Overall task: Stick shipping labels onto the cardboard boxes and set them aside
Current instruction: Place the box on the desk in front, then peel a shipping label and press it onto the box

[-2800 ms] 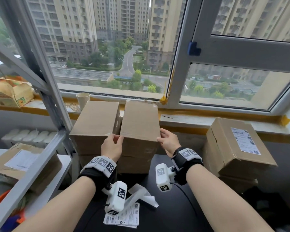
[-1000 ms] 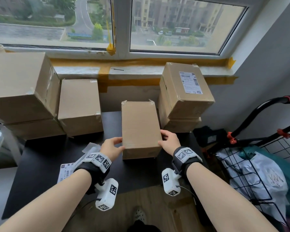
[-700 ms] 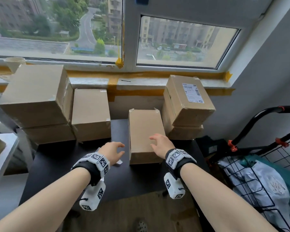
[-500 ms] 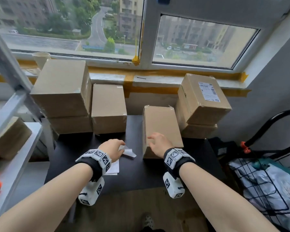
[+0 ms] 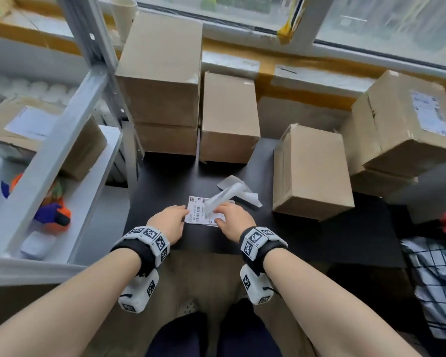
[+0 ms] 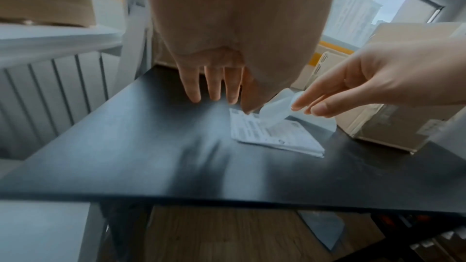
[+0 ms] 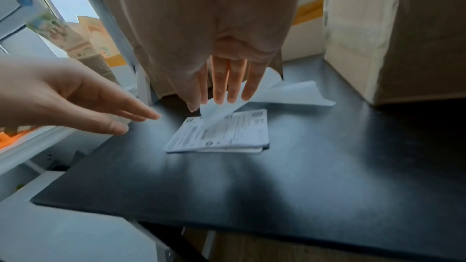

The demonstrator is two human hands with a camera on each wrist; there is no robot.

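A small stack of printed shipping labels (image 5: 204,212) (image 6: 272,136) (image 7: 221,132) lies on the black table (image 5: 165,181). Curled white backing paper (image 5: 232,191) (image 7: 277,91) lies across its far edge. My left hand (image 5: 169,221) (image 6: 216,97) hovers with straight fingers at the stack's left corner, fingertips at the table. My right hand (image 5: 233,219) (image 7: 221,99) reaches over the stack with straight fingers touching the curled paper. An unlabelled cardboard box (image 5: 310,171) (image 7: 378,37) stands on the table to the right, apart from both hands.
Plain boxes (image 5: 162,73) are stacked at the back left, with a smaller one (image 5: 229,117) beside them. Labelled boxes (image 5: 407,124) are stacked at the right. A metal shelf (image 5: 62,140) stands left, a paper cup (image 5: 124,16) on the sill, a wire cart (image 5: 435,279) at the right.
Both hands set the box down on the table and let go. They moved left to the label stack. The head view tilted down.
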